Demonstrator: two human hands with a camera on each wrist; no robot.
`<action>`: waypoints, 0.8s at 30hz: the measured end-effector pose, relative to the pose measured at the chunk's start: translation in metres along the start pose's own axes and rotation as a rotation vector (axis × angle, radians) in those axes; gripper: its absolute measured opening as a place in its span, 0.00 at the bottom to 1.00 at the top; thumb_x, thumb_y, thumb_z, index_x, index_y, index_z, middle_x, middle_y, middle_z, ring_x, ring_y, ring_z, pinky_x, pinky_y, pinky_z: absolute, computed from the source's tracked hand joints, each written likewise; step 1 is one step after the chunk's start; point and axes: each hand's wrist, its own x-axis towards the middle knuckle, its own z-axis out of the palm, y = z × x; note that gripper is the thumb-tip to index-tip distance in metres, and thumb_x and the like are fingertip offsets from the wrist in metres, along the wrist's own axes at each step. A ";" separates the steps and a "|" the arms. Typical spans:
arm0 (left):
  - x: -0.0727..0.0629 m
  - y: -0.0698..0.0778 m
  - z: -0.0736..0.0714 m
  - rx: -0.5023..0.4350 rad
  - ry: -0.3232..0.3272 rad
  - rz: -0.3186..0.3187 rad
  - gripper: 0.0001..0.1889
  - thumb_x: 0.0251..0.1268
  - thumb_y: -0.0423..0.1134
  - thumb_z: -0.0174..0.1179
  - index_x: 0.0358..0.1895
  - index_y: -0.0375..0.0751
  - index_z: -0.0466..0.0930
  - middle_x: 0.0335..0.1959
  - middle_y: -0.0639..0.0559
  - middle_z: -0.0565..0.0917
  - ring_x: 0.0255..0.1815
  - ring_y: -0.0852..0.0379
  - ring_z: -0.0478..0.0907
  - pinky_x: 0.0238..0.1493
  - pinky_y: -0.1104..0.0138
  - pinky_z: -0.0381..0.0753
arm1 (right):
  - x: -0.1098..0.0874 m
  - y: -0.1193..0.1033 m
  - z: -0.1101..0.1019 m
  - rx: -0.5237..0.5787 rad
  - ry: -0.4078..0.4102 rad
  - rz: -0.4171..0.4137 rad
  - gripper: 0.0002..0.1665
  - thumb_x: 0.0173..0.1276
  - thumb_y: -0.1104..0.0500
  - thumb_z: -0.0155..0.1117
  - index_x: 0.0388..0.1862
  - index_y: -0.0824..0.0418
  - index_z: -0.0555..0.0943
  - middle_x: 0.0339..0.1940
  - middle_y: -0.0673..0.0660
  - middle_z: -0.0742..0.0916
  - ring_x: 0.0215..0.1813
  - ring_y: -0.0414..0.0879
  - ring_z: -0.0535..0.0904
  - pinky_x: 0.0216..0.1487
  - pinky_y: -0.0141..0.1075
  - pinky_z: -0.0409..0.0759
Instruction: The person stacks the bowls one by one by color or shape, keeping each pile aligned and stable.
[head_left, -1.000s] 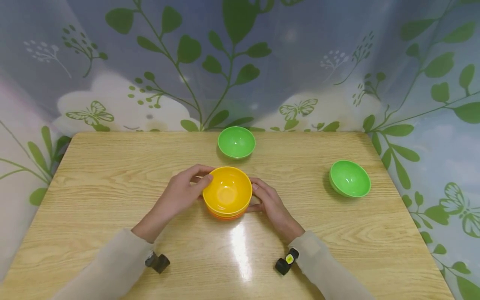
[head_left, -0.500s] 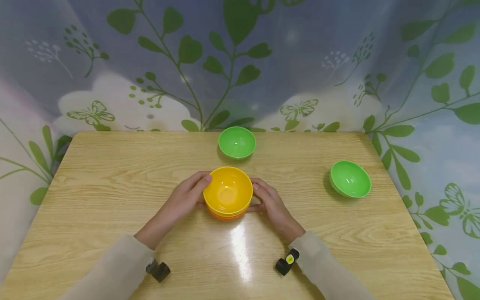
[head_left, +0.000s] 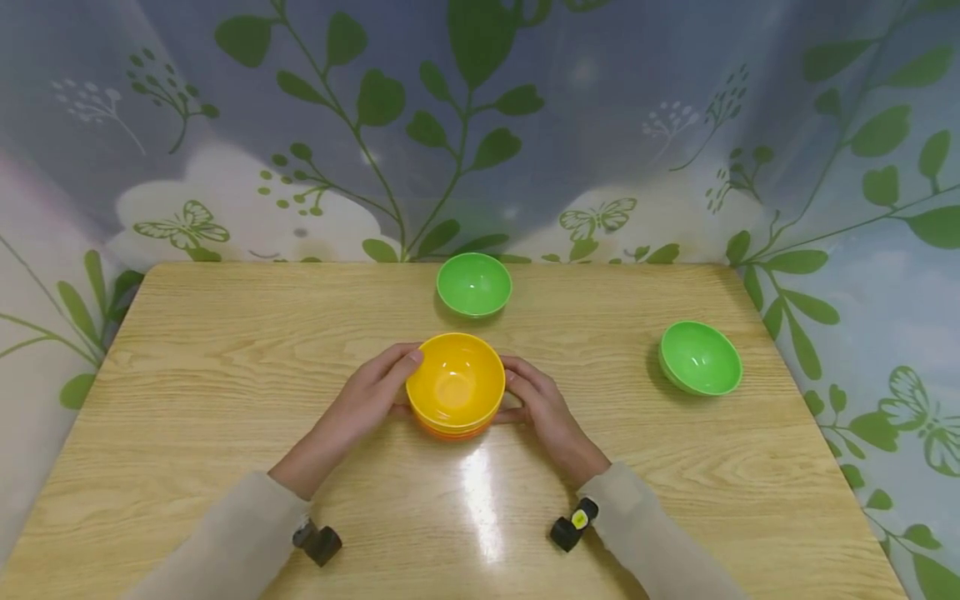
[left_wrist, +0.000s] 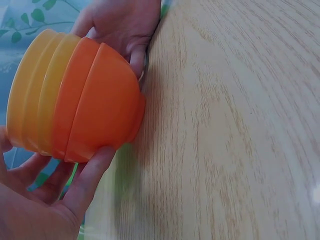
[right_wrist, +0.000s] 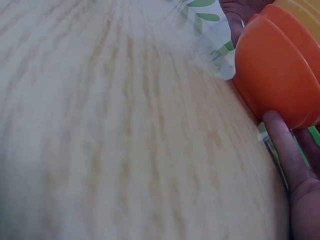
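Note:
A stack of nested bowls is near the middle of the table: yellow bowls [head_left: 455, 379] on top, orange bowls [left_wrist: 107, 102] underneath. My left hand [head_left: 366, 392] holds the stack's left side, thumb at the top rim and the other fingers lower along the side. On the opposite side my right hand [head_left: 542, 408] grips the stack, its fingers curved around the wall. In the right wrist view one finger of that hand touches the lower part of an orange bowl [right_wrist: 275, 70]. The stack is upright, its foot at the tabletop.
One green bowl [head_left: 474, 286] stands behind the stack near the table's back edge. Another green bowl [head_left: 701, 358] is at the right side of the wooden table [head_left: 225, 333]. A leaf-patterned curtain [head_left: 300, 167] hangs behind the table.
Since one second ago my left hand's fingers have shifted slightly toward me along the stack. The right hand, the stack and both green bowls look almost unmoved.

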 end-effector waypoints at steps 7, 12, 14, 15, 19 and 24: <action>0.001 0.000 0.001 -0.005 -0.004 -0.019 0.33 0.88 0.64 0.46 0.81 0.47 0.71 0.83 0.44 0.71 0.74 0.41 0.77 0.57 0.56 0.93 | 0.001 -0.002 -0.002 0.046 0.003 0.035 0.28 0.89 0.54 0.47 0.77 0.69 0.74 0.74 0.63 0.79 0.65 0.47 0.83 0.56 0.45 0.94; 0.000 -0.001 0.000 -0.018 0.000 -0.055 0.35 0.88 0.64 0.45 0.83 0.45 0.68 0.85 0.42 0.68 0.74 0.40 0.76 0.59 0.55 0.92 | 0.004 -0.002 -0.001 0.090 -0.002 0.051 0.28 0.89 0.56 0.48 0.77 0.71 0.73 0.71 0.60 0.81 0.61 0.46 0.84 0.54 0.45 0.94; -0.001 -0.002 0.000 -0.029 -0.003 -0.064 0.36 0.88 0.64 0.45 0.84 0.44 0.67 0.85 0.41 0.67 0.76 0.39 0.74 0.60 0.54 0.92 | 0.005 -0.002 -0.001 0.095 -0.001 0.055 0.28 0.89 0.56 0.48 0.77 0.71 0.73 0.70 0.60 0.81 0.61 0.46 0.85 0.54 0.45 0.94; -0.002 -0.002 0.000 -0.036 -0.004 -0.069 0.36 0.88 0.64 0.45 0.84 0.44 0.66 0.86 0.41 0.66 0.77 0.39 0.73 0.61 0.54 0.91 | 0.005 -0.002 -0.001 0.094 -0.001 0.057 0.28 0.89 0.56 0.49 0.77 0.71 0.73 0.70 0.60 0.81 0.61 0.46 0.85 0.54 0.45 0.94; -0.003 -0.007 0.000 -0.063 -0.008 -0.081 0.37 0.88 0.65 0.44 0.85 0.43 0.64 0.86 0.41 0.66 0.80 0.40 0.71 0.62 0.53 0.91 | 0.004 -0.002 -0.001 0.092 -0.006 0.062 0.28 0.88 0.55 0.50 0.77 0.70 0.74 0.72 0.61 0.80 0.62 0.47 0.84 0.55 0.47 0.94; -0.001 -0.017 0.002 -0.152 -0.026 -0.072 0.34 0.90 0.62 0.42 0.83 0.42 0.66 0.83 0.41 0.69 0.79 0.41 0.71 0.64 0.55 0.90 | 0.002 -0.004 -0.003 0.099 -0.013 0.044 0.28 0.88 0.55 0.51 0.77 0.70 0.74 0.72 0.60 0.81 0.64 0.48 0.84 0.57 0.50 0.93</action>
